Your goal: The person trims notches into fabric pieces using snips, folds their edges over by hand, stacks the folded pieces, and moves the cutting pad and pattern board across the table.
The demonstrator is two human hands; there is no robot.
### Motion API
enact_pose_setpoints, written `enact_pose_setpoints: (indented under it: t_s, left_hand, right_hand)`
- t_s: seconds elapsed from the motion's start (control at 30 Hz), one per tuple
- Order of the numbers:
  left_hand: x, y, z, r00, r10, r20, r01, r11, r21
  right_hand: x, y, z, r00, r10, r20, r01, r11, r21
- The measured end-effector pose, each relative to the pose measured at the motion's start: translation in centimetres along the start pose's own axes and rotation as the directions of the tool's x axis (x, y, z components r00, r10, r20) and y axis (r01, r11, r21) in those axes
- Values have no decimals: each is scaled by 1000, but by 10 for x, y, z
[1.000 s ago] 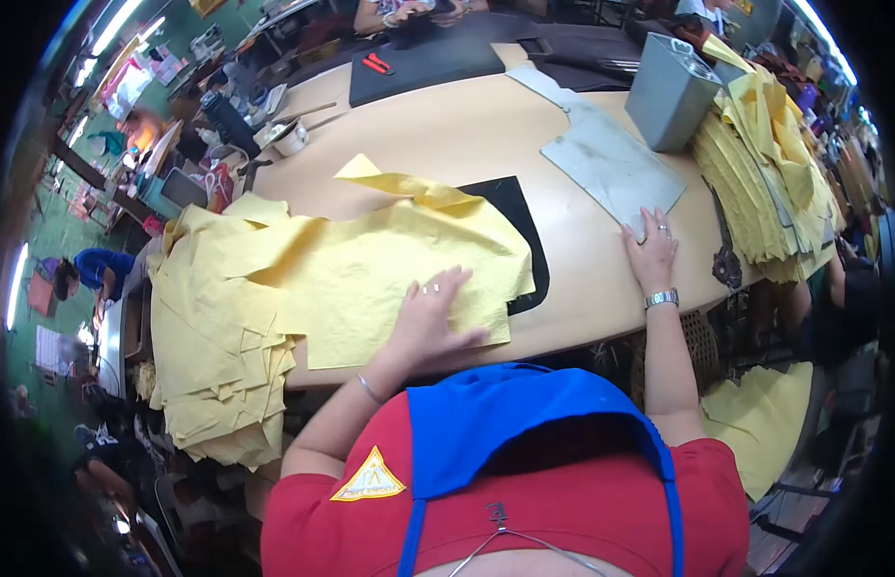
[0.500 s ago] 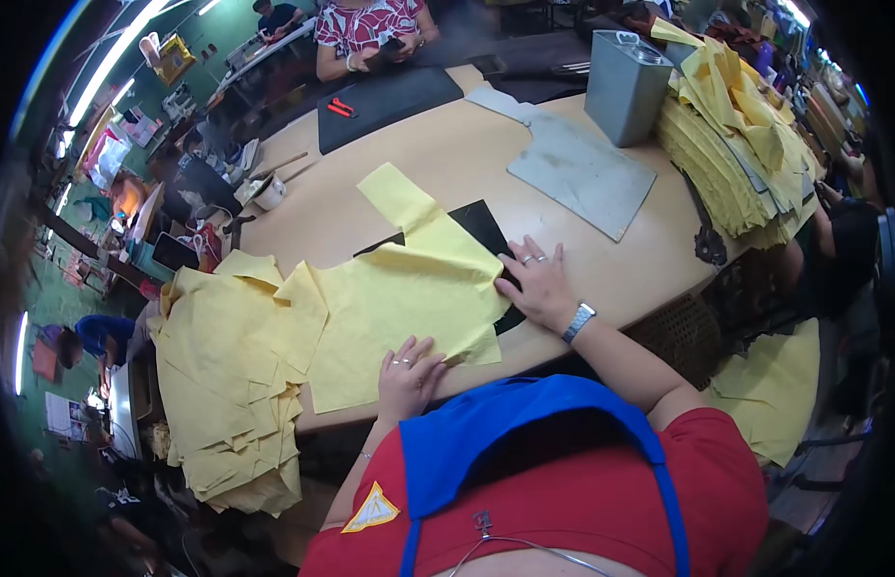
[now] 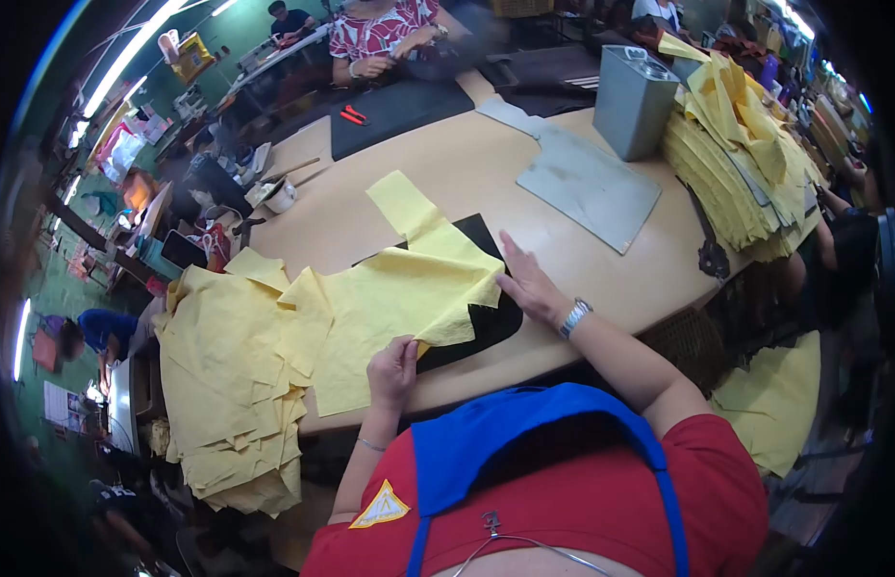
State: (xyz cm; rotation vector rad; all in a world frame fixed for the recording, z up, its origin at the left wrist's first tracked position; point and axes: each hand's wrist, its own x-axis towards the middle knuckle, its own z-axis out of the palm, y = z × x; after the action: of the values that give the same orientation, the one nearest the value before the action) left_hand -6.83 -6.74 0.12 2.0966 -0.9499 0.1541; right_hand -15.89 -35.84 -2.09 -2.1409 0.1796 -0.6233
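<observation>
A pale yellow fabric piece lies partly folded over a black sheet on the table. My left hand is closed on its near edge, thumb and fingers pinching the cloth. At the fabric's right corner, my right hand has its fingers stretched out, with the thumb beside the cloth; whether the thumb touches it I cannot tell. The left end of the piece meets a loose heap of yellow fabric pieces that hangs over the table's edge.
A grey flat template and a metal can stand on the table beyond my right hand. Behind them rises a yellow fabric stack. Red-handled snips lie on a black mat, before another person.
My left hand has closed on the fabric's near edge and drawn it back, baring more of the black sheet. My right hand's fingers have straightened. The person opposite has moved their hands.
</observation>
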Motion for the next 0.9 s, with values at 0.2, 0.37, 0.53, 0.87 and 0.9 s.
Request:
enact_pose_setpoints:
  t_s: [0.2,0.37,0.53,0.87,0.9]
  left_hand:
    - [4,17,-5,989,-7,146,39,975,-217]
    - [5,24,-24,950,69,305,-88,995,49]
    - [-1,4,-87,977,-32,210,11,995,100]
    - [160,0,-176,879,-232,416,180,970,160]
    - [187,-16,-160,847,-272,457,216,961,170]
  right_hand:
    - [-25,-79,11,802,-510,312,597,704,-383]
    - [2,-87,-13,836,-534,126,544,777,-316]
    - [16,-134,-104,905,-413,103,425,886,-184]
    - [128,-129,-175,945,30,325,69,955,-290]
    - [149,-118,-164,947,113,301,-6,942,-336]
